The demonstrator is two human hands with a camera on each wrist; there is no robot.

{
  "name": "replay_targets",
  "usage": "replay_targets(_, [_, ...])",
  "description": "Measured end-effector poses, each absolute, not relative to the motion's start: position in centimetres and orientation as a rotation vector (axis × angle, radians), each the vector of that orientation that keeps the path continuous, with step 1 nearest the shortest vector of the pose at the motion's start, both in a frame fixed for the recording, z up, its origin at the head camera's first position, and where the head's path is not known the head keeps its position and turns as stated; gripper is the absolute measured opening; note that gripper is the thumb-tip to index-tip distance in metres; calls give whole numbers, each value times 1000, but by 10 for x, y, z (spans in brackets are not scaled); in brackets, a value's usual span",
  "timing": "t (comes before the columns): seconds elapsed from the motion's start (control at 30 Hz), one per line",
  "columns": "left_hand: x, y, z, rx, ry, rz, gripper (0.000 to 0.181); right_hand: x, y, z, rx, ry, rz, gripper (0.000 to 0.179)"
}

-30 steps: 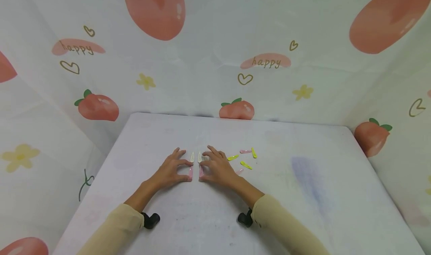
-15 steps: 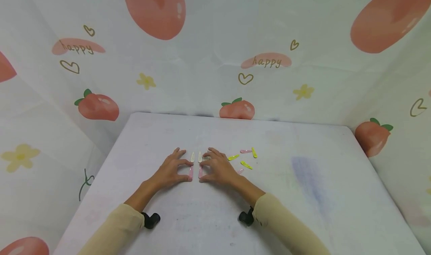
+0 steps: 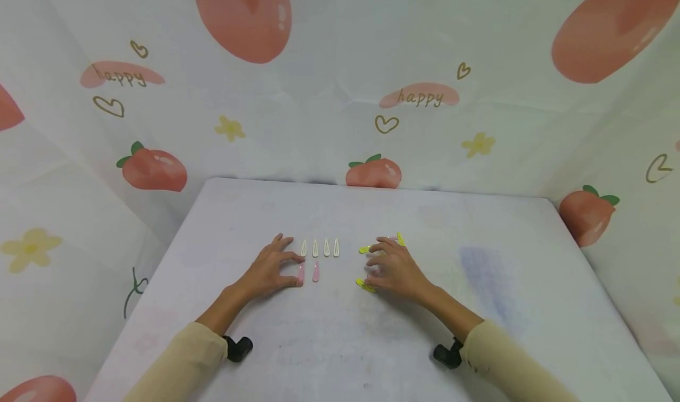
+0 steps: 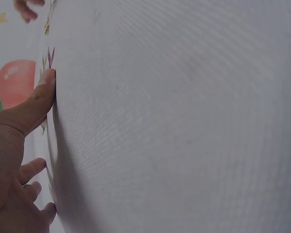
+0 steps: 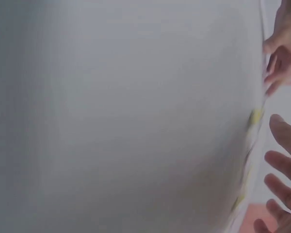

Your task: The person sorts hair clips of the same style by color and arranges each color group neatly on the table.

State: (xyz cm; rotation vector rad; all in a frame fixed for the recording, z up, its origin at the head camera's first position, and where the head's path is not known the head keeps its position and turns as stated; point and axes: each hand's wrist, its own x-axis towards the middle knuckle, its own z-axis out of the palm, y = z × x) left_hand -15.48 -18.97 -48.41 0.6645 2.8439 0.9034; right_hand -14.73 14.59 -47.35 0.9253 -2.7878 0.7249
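Observation:
My left hand (image 3: 274, 268) holds a pink snap hair clip (image 3: 301, 272) on the table, its thumb and forefinger at the clip's two ends. Right of that clip lies another pink hair clip (image 3: 316, 271), pointing away from me. Behind both pink clips, several white hair clips (image 3: 316, 248) stand in a row. My right hand (image 3: 395, 267) hovers over the loose clips farther right, with its fingers spread in the right wrist view. A yellow hair clip (image 3: 363, 284) shows beside its thumb, and another yellow hair clip (image 3: 363, 250) pokes out near its fingertips. The palm hides other clips.
Beyond the right hand, a yellow hair clip (image 3: 401, 238) lies against a partly hidden pink one. The white table (image 3: 340, 343) meets a patterned cloth backdrop (image 3: 319, 124) at its far edge. Black cameras (image 3: 447, 355) hang at both wrists.
My right hand has let go of the second pink hair clip and moved right, over the loose clips. The whole white row now shows. The left hand has stayed put.

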Motion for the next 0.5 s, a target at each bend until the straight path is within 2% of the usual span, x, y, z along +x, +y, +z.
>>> replay_targets(0.2, [-153, -189, -484, 646, 2836, 897, 47, -137, 177, -479, 849, -2820, 740, 20])
replay_targets(0.5, [-154, -189, -483, 657, 2833, 918, 47, -136, 181, -482, 835, -2855, 693, 28])
